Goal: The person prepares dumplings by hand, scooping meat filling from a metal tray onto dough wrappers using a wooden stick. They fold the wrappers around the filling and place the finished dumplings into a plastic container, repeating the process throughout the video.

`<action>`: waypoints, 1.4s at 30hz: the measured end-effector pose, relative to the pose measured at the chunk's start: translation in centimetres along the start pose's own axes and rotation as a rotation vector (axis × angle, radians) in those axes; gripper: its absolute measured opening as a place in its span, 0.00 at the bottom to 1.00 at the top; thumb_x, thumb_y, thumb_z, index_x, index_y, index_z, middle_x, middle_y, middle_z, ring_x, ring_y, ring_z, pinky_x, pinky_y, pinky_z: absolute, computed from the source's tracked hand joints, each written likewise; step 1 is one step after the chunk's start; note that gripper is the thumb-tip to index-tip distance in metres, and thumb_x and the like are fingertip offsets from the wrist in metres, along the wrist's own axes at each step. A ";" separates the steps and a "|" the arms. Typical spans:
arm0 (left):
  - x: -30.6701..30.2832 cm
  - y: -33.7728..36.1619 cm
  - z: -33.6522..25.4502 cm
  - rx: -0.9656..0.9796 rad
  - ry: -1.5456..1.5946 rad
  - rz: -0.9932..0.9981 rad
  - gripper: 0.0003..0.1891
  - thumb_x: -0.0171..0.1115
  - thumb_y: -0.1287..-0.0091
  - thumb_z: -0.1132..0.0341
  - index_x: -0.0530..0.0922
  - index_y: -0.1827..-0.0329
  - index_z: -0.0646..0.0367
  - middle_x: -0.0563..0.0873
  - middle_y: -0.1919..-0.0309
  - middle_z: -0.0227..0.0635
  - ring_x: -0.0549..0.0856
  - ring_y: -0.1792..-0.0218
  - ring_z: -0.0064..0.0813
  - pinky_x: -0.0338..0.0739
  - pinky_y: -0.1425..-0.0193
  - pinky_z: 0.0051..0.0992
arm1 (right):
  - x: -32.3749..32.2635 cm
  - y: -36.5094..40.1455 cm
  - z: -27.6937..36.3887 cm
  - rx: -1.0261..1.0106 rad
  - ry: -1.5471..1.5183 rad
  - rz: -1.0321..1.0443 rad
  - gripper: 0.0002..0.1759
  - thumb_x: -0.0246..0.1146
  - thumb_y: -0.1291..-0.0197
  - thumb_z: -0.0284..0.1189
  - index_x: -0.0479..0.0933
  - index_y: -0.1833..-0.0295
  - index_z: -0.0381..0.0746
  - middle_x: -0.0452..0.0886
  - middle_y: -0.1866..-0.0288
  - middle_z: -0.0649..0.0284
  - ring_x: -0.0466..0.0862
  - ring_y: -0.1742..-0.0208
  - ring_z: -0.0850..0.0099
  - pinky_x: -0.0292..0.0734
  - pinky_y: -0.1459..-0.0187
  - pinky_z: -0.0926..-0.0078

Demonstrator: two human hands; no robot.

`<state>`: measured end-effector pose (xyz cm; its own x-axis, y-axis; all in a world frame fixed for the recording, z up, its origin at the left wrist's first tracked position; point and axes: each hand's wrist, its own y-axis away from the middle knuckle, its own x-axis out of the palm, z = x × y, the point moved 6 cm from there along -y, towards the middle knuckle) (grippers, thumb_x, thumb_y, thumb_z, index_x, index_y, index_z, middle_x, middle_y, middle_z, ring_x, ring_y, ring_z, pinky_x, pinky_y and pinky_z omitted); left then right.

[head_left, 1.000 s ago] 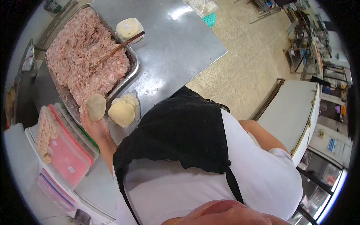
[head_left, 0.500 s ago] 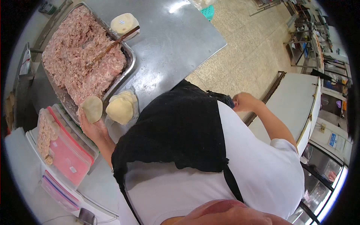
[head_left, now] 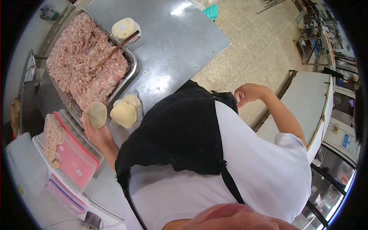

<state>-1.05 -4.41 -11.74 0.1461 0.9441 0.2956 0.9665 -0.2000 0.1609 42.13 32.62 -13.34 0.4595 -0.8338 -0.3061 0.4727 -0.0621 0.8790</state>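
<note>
My left hand (head_left: pixel 97 132) holds a round dough wrapper (head_left: pixel 96 115) on its fingers, beside the near corner of a metal tray (head_left: pixel 132 63) heaped with ground meat (head_left: pixel 86 50). A brown stick (head_left: pixel 129 38) lies across the meat and over the tray's rim. To the right of the held wrapper, a stack of wrappers (head_left: pixel 125 112) rests on clear plastic. My right hand (head_left: pixel 245 94) is at the edge of the black apron (head_left: pixel 180 134), its fingers curled together; what they hold, if anything, is hidden.
Another round stack (head_left: pixel 123 28) with a small label sits beyond the tray on the steel table (head_left: pixel 168 50). Plastic boxes with red rims (head_left: pixel 78 149) stand at the left. A green perforated item (head_left: pixel 211 12) is past the table edge, and a white panel (head_left: pixel 297 99) is at the right.
My right hand has moved slightly up and left and turned at the apron's edge. The wrapper stays in my left hand. The view has shifted a little.
</note>
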 end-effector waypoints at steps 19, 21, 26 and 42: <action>1.3 1.5 -0.6 -0.055 -0.114 -0.053 0.20 0.48 0.25 0.61 0.69 0.38 0.66 0.77 0.41 0.43 0.77 0.40 0.35 0.71 0.36 0.34 | 2.8 0.7 0.1 -0.180 -0.216 -0.208 0.40 0.74 0.61 0.32 0.69 0.37 0.46 0.75 0.47 0.60 0.79 0.55 0.65 0.76 0.52 0.70; 2.1 1.5 -0.8 -0.065 -0.125 -0.027 0.20 0.49 0.26 0.61 0.69 0.38 0.66 0.77 0.41 0.42 0.76 0.40 0.35 0.71 0.36 0.35 | 3.4 1.4 -0.1 -0.175 -0.233 -0.221 0.40 0.74 0.61 0.31 0.70 0.37 0.46 0.75 0.47 0.60 0.78 0.55 0.66 0.76 0.51 0.70; 2.8 -0.2 -1.2 0.066 -0.207 0.082 0.20 0.51 0.28 0.65 0.69 0.38 0.70 0.76 0.43 0.46 0.77 0.41 0.38 0.74 0.37 0.36 | 5.0 2.6 -0.4 -0.215 -0.277 -0.234 0.44 0.74 0.63 0.28 0.68 0.34 0.47 0.74 0.43 0.61 0.78 0.52 0.63 0.75 0.47 0.66; 3.8 0.2 0.0 -0.053 -0.066 0.117 0.21 0.52 0.27 0.62 0.69 0.39 0.70 0.75 0.43 0.47 0.76 0.40 0.38 0.71 0.35 0.36 | 0.2 3.4 5.6 -0.405 0.173 -0.294 0.28 0.73 0.55 0.41 0.81 0.46 0.44 0.66 0.32 0.45 0.70 0.34 0.49 0.70 0.38 0.57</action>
<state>-0.25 -0.89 -10.59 0.2723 0.9285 0.2525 0.9298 -0.3215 0.1792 39.66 29.15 -8.36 0.3646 -0.7084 -0.6043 0.8373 -0.0346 0.5457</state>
